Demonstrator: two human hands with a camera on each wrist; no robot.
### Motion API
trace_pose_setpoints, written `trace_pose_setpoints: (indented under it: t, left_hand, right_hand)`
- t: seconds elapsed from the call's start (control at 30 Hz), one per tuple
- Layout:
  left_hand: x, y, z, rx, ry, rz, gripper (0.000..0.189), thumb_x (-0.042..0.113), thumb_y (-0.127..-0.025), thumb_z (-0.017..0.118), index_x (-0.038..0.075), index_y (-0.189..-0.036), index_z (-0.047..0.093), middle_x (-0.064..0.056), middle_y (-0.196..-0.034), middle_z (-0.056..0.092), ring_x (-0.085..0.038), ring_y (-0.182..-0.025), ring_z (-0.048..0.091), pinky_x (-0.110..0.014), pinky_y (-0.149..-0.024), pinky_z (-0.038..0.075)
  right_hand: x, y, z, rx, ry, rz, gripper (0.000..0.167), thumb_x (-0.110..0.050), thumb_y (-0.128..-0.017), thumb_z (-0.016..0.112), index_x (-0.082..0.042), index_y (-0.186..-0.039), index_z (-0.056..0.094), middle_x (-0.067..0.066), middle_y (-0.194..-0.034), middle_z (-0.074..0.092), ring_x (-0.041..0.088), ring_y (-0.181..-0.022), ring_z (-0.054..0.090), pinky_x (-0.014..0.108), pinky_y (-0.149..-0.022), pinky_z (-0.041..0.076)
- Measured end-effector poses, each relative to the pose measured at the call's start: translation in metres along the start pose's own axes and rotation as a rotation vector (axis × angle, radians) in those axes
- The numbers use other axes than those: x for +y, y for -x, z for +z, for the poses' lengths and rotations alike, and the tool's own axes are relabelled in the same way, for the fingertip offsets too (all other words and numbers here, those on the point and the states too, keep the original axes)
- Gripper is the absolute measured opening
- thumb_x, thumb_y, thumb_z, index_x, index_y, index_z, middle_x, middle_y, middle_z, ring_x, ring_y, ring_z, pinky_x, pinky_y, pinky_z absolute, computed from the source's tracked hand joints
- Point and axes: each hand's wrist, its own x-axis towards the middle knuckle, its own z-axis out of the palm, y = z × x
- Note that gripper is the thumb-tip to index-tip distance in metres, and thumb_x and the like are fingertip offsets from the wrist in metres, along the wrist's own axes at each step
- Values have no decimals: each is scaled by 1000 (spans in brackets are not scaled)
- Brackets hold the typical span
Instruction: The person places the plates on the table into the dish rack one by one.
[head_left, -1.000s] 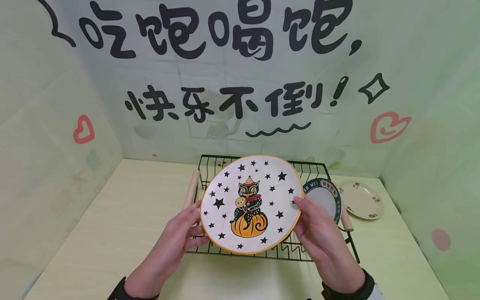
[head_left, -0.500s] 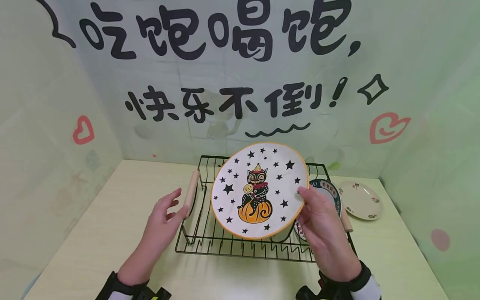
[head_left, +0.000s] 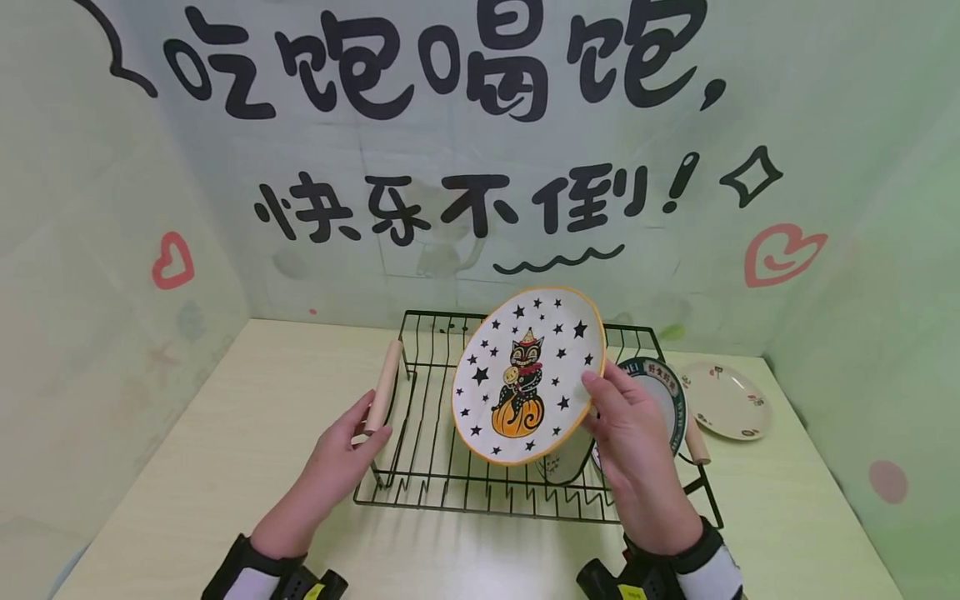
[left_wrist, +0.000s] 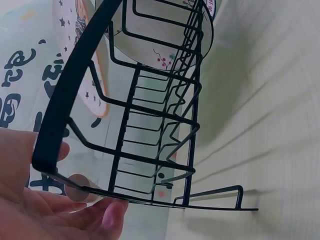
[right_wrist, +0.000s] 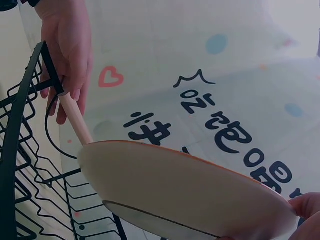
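Observation:
My right hand (head_left: 630, 442) pinches the right edge of a white plate (head_left: 555, 367) with an orange rim, black stars and a cat on a pumpkin. The plate is held tilted above a black wire dish rack (head_left: 431, 477), its pale underside (right_wrist: 175, 185) showing in the right wrist view. My left hand (head_left: 341, 454) grips the rack's left wooden handle (head_left: 385, 383), thumb in front and fingers behind. In the rack's right part stand a plate with a dark green lettered rim (head_left: 678, 417) and a pale patterned dish (left_wrist: 150, 35), partly hidden.
A cream oval plate (head_left: 723, 400) lies on the light wooden table (head_left: 202, 433) right of the rack. Behind rises a pale backdrop (head_left: 337, 283) with black lettering. The rack's right wooden handle (head_left: 696, 442) shows beside the green-rimmed plate.
My left hand has let go of the starred plate and moved left onto the rack's handle. My right hand has raised the plate and turned it more edge-on.

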Motion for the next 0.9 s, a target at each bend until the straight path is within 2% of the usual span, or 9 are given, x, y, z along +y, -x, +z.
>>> trace_pose_setpoints:
  t: [0.17,0.3,0.4,0.57,0.73,0.9]
  left_hand:
    - [-1,0,0,1,22,-21,66,22,-97,55,11,-152,20,-21,-138,45,-30,-101,59,-26,-68,48]
    - [-2,0,1,14,10,-3,66,21,-96,55,11,-152,20,-20,-135,48,-26,-104,54,-26,-75,50]
    - [-3,0,1,14,7,-1,67,23,-96,55,12,-152,19,-19,-133,49,-26,-101,50,-28,-74,49]
    - [-3,-1,1,0,18,-26,69,28,-97,54,17,-153,16,-17,-141,42,-26,-91,47,-29,-62,41]
    - [-4,0,1,2,31,-24,68,27,-97,55,17,-153,17,-16,-132,48,-21,-77,47,-27,-59,43]
    - [-4,0,2,1,29,-10,67,27,-97,54,15,-152,18,-17,-133,48,-22,-86,50,-26,-64,46]
  right_hand:
    - [3,-2,6,5,58,-19,43,-5,-94,54,-2,-136,48,4,-127,55,12,-106,56,31,-89,47]
    - [4,-1,12,7,78,-33,44,-4,-94,53,-4,-138,47,7,-131,52,14,-111,53,29,-88,49]
    - [5,-1,16,13,88,-34,45,-4,-94,53,-4,-139,46,8,-130,51,15,-112,51,29,-89,49]
    - [4,-6,20,2,118,-14,48,-6,-94,54,-6,-141,44,7,-135,49,17,-120,48,36,-98,44]
    - [-1,-13,20,-27,144,33,49,-8,-95,52,-6,-143,41,6,-140,46,16,-122,47,36,-99,44]
    - [-14,-22,18,-62,225,57,45,-13,-96,50,-6,-140,45,8,-135,49,16,-114,51,29,-91,49]
